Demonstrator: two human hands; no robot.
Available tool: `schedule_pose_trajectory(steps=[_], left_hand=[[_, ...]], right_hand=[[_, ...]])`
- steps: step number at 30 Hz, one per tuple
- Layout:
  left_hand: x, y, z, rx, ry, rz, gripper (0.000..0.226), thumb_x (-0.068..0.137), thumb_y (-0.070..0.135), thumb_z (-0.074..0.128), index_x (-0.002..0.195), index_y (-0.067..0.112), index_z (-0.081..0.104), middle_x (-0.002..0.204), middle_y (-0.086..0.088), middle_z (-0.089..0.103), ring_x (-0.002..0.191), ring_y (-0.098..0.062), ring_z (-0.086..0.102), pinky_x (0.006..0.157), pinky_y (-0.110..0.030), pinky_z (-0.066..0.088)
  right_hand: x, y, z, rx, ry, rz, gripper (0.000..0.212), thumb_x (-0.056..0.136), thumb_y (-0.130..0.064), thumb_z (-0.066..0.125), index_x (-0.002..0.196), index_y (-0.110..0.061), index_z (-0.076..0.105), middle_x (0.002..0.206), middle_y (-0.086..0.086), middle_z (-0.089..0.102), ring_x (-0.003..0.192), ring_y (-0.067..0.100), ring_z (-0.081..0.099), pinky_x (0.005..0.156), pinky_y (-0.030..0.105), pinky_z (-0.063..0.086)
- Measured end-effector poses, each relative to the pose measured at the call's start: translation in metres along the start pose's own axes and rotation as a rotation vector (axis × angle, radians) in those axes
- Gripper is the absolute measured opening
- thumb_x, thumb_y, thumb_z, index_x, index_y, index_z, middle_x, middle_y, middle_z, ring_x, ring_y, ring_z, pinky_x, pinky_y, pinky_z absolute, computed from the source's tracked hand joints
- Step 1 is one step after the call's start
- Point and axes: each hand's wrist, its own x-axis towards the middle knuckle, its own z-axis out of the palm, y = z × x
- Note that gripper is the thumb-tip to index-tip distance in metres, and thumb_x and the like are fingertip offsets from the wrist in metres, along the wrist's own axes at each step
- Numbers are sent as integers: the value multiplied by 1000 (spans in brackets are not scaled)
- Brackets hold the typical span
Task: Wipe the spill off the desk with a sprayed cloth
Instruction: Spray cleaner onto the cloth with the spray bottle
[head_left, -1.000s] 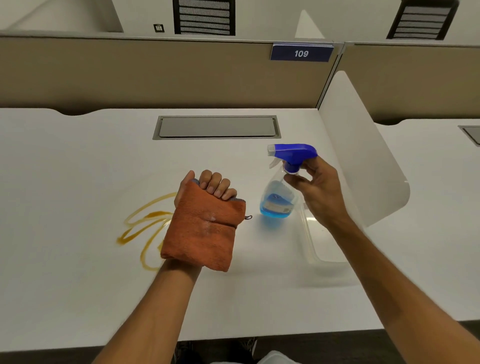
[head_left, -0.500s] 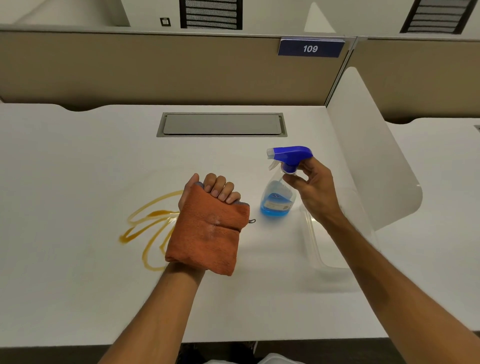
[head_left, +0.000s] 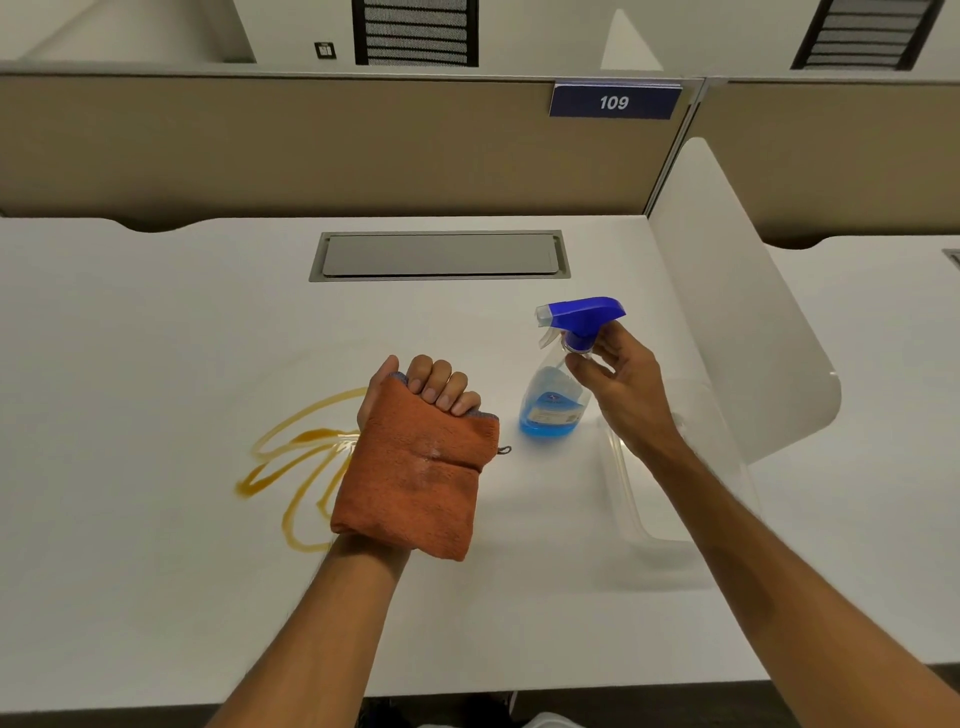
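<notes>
An amber spill (head_left: 291, 452) loops across the white desk (head_left: 156, 571) left of centre. My left hand (head_left: 436, 387) is raised palm up above its right edge, fingers curled over a folded orange cloth (head_left: 415, 483) with a damp patch in its middle. To the right, a clear spray bottle (head_left: 553, 408) with blue liquid and a blue trigger head stands on the desk. My right hand (head_left: 631, 400) holds it loosely at the neck, thumb on the shoulder and index finger under the head.
A clear plastic tray (head_left: 639, 514) lies under my right forearm. A white curved divider (head_left: 727, 312) stands at the desk's right side, a grey cable hatch (head_left: 441, 254) sits at the back centre, and a tan partition wall runs behind.
The bottle has come from a tilt to standing upright on the desk, and my right hand's fingers have loosened around its neck. The left hand and cloth have stayed in place.
</notes>
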Motion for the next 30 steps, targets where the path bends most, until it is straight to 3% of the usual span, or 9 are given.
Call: schedule_pose_trajectory(steps=[7, 10, 12, 15, 18, 20, 22, 26, 30], left_hand=[[-3, 8, 17, 68, 71, 24, 39, 91, 41, 59, 64, 12, 61, 60, -3, 63, 57, -17, 60, 60, -29, 51], [-5, 16, 30, 113, 111, 47, 40, 87, 44, 53, 61, 14, 59, 58, 0, 59, 55, -14, 56, 60, -27, 49], [-8, 21, 39, 134, 167, 71, 43, 86, 45, 45, 57, 16, 57, 54, 2, 56, 51, -13, 53, 58, -26, 47], [-13, 27, 50, 152, 217, 118, 43, 83, 42, 39, 52, 16, 53, 50, 2, 52, 48, -12, 49, 56, -25, 44], [-20, 36, 57, 196, 192, 147, 34, 78, 38, 47, 52, 16, 51, 50, 2, 49, 48, -12, 46, 56, -27, 41], [-28, 43, 58, 223, 163, 155, 29, 74, 36, 58, 54, 16, 50, 51, 2, 49, 50, -13, 46, 58, -28, 40], [-39, 51, 54, 247, 175, 146, 29, 72, 33, 65, 56, 16, 48, 53, 1, 48, 51, -13, 44, 59, -28, 40], [-69, 69, 43, 268, 276, 145, 26, 75, 28, 58, 58, 15, 44, 57, -2, 45, 56, -16, 43, 67, -31, 40], [-98, 82, 33, 236, 381, 135, 28, 86, 22, 38, 60, 13, 41, 64, -6, 46, 65, -20, 45, 82, -36, 41]], right_hand=[[-12, -1, -13, 106, 102, 14, 43, 93, -10, 68, 134, -12, 54, 133, 0, 63, 123, 17, 60, 108, 35, 48], [-38, -6, -19, 193, 361, 26, 27, 92, -9, 66, 119, -13, 65, 116, 3, 71, 106, 18, 68, 97, 39, 57], [-60, -9, -11, 325, 374, 67, 17, 91, -2, 63, 103, -12, 69, 98, 5, 74, 86, 19, 71, 86, 42, 60], [-94, -19, 18, 613, 141, 253, 11, 90, 1, 62, 94, -6, 70, 85, 15, 72, 71, 22, 71, 76, 40, 60], [-119, -29, 60, 834, -299, 501, 36, 93, -28, 65, 117, -1, 68, 116, 30, 69, 104, 35, 71, 94, 50, 58], [-130, -35, 84, 987, -525, 628, 46, 98, -38, 59, 132, -6, 62, 133, 26, 63, 123, 36, 63, 106, 56, 49], [-134, -41, 103, 1095, -606, 688, 50, 98, -37, 62, 139, -10, 56, 140, 21, 60, 130, 38, 58, 108, 56, 47], [-141, -49, 131, 1091, -602, 764, 61, 87, -28, 77, 140, -9, 53, 136, 19, 64, 121, 38, 65, 91, 46, 56], [-149, -52, 152, 1272, -622, 804, 61, 90, -16, 75, 144, -10, 47, 142, 23, 58, 130, 42, 57, 103, 57, 49]])
